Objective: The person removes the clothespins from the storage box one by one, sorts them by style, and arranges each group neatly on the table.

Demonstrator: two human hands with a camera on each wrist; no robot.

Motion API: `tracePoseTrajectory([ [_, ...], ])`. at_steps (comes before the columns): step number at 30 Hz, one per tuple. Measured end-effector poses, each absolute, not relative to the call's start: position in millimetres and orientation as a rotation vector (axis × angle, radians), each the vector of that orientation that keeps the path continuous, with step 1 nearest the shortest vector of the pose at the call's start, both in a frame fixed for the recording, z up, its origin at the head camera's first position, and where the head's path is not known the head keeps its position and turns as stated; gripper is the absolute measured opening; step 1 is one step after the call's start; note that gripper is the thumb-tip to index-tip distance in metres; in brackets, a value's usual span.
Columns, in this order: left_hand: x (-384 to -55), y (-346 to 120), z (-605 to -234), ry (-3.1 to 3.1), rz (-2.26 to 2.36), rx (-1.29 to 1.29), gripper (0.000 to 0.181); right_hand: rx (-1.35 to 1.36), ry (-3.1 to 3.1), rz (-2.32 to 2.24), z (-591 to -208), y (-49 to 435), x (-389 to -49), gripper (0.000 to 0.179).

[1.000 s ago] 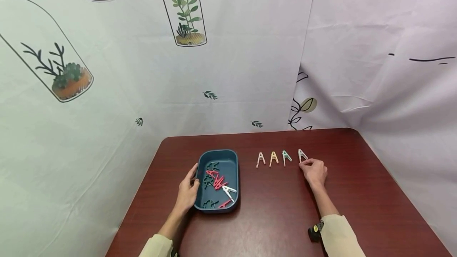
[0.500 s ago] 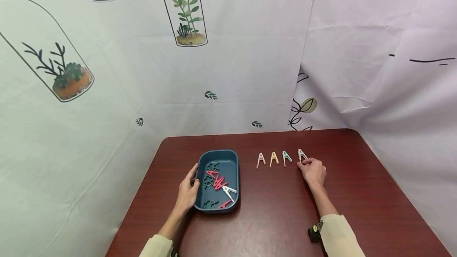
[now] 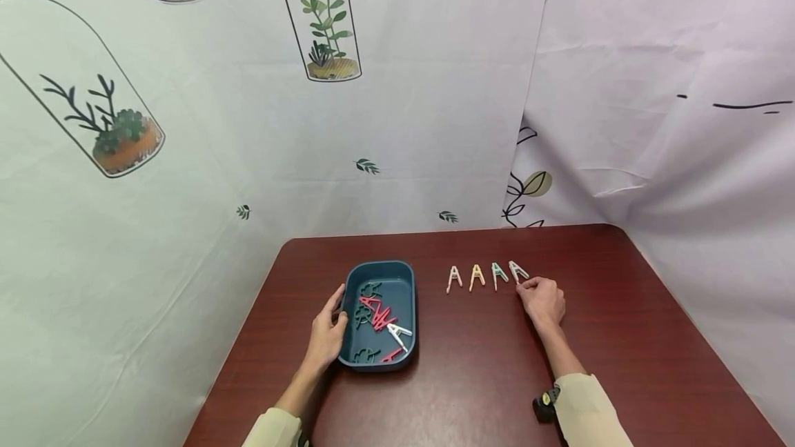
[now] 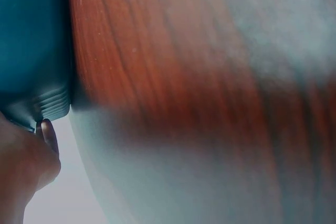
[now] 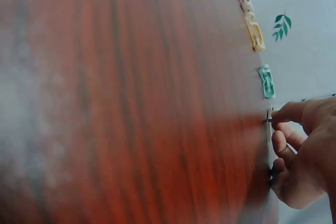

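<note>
My right hand [image 3: 544, 301] pinches the lower end of a white clothespin [image 3: 517, 270], which lies at the right end of a row on the table. Left of it lie a green clothespin [image 3: 498, 274], a yellow clothespin [image 3: 477, 276] and a pale pink clothespin [image 3: 455, 278], their legs toward me. In the right wrist view, thumb and fingertips meet at the white clothespin [image 5: 270, 115], mostly hidden. My left hand [image 3: 326, 331] holds the left side of a dark blue bin [image 3: 411, 295]. Inside the bin are several red clothespins [image 3: 381, 318], a white clothespin [image 3: 397, 334] and several dark green clips [image 3: 366, 355].
The dark red wooden table [image 3: 472, 378] has rounded far corners. Behind it and along both sides hangs a pale cloth [image 3: 410, 123] printed with plants in jars. A black device [image 3: 545, 405] is worn at the right wrist.
The white clothespin in my right hand has slid left, nearer the green one, and now tilts more. My right hand has shifted slightly left with it. My left hand and the bin stay put.
</note>
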State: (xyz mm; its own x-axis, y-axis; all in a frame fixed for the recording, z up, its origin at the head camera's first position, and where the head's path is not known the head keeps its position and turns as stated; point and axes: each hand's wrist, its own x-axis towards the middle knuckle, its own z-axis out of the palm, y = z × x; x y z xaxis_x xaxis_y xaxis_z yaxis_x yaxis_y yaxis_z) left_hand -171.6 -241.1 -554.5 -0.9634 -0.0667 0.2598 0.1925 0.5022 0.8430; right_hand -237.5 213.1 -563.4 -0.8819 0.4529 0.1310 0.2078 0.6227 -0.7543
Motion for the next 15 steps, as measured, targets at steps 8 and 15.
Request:
tracePoseTrajectory([
  [8,-173.3,-242.2,-554.7,-2.470,-1.415,-0.151,0.064,-0.538,-2.539,1.106,-565.0,208.7,-238.4,0.015],
  [15,-173.0,-242.1,-555.1,-2.476,-1.426,-0.151,0.066,-0.587,-2.477,1.127,-566.5,205.3,-237.8,0.014],
])
